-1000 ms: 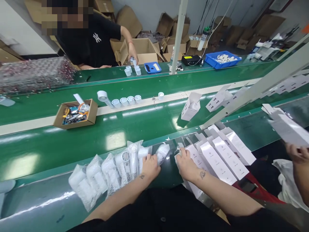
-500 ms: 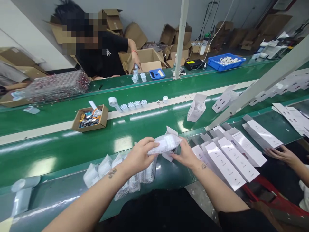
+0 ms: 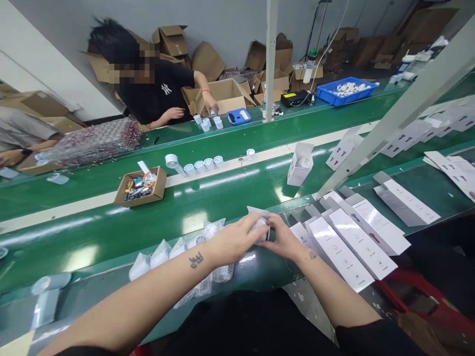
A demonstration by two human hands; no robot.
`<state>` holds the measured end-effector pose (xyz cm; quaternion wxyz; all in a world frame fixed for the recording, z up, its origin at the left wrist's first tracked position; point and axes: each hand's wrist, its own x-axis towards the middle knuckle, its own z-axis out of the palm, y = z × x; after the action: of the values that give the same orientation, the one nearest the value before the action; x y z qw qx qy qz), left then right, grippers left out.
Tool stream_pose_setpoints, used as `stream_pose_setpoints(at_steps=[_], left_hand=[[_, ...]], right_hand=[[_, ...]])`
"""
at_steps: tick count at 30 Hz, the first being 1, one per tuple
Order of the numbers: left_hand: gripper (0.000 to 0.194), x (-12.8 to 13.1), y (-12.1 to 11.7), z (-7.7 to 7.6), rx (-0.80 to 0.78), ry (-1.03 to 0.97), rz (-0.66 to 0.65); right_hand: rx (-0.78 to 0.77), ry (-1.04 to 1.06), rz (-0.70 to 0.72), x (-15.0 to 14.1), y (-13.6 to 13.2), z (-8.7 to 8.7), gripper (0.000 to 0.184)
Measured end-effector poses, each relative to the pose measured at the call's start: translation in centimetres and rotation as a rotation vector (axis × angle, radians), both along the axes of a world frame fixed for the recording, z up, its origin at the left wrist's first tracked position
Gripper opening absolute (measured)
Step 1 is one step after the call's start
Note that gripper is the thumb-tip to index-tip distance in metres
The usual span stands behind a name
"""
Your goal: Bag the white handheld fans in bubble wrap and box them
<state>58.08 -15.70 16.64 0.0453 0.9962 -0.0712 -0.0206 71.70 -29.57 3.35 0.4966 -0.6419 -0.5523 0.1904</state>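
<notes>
A small white box [image 3: 257, 211] is between my hands, its flap sticking up at the top. My right hand [image 3: 282, 237] grips the box's right side, with thumb and fingers around it. At the opening, my left hand [image 3: 234, 241] has its fingers closed over a bubble-wrapped package [image 3: 259, 225], which is now mostly hidden by the fingers and box. Just left of the box, several more bubble-wrapped packages [image 3: 223, 273] lie in a row, partly under my left forearm. To the right of my right hand lie several long white boxes [image 3: 339, 247], side by side with open flaps.
Across the green conveyor belt [image 3: 222, 198] stand an upright white box [image 3: 300, 165], a carton of small parts [image 3: 143, 188] and several white cups [image 3: 204, 164]. A slanted metal post [image 3: 374, 143] rises at right. Opposite, a co-worker [image 3: 163, 89] handles cups near a blue tray [image 3: 347, 91].
My left hand has moved right, bringing the bubble-wrapped package from in front of the box into its opening. The neighbour's hand at the right has left the view.
</notes>
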Motion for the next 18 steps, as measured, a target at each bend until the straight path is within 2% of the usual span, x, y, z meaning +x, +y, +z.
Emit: stream_pose_setpoints(at_steps=[4, 6, 8, 10, 12, 14, 16, 18], left_hand=[[0.021, -0.4, 1.0, -2.7, 0.053, -0.023, -0.055], [0.025, -0.2, 0.6, -4.0, 0.111, 0.017, -0.092], [0.036, -0.1, -0.3, -5.3, 0.160, 0.011, -0.042], [0.029, 0.1, -1.0, -6.6, 0.196, -0.018, 0.020], [0.019, 0.7, -1.0, -7.5, 0.185, -0.042, 0.043], [0.018, 1.8, 0.2, -7.7, 0.122, -0.047, 0.093], [0.016, 3.7, 2.2, -7.5, 0.071, -0.044, 0.168], [0.014, 6.0, 4.7, -7.4, 0.060, -0.053, 0.222]], right_hand=[[-0.086, 0.049, 0.010, -0.1, -0.5, -0.2, 0.048], [-0.152, 0.074, 0.003, -0.4, -0.6, 0.3, 0.049], [-0.224, 0.112, -0.002, -0.2, -1.0, 1.5, 0.056], [-0.328, 0.117, 0.062, 1.0, -1.5, 3.6, 0.067], [-0.555, -0.017, 0.066, 3.4, -1.6, 6.1, 0.065], [-0.852, -0.244, -0.084, 6.3, -1.0, 7.9, 0.047], [-1.081, -0.389, -0.240, 8.8, 0.4, 8.3, 0.037], [-1.221, -0.419, -0.241, 10.4, 2.4, 7.2, 0.032]])
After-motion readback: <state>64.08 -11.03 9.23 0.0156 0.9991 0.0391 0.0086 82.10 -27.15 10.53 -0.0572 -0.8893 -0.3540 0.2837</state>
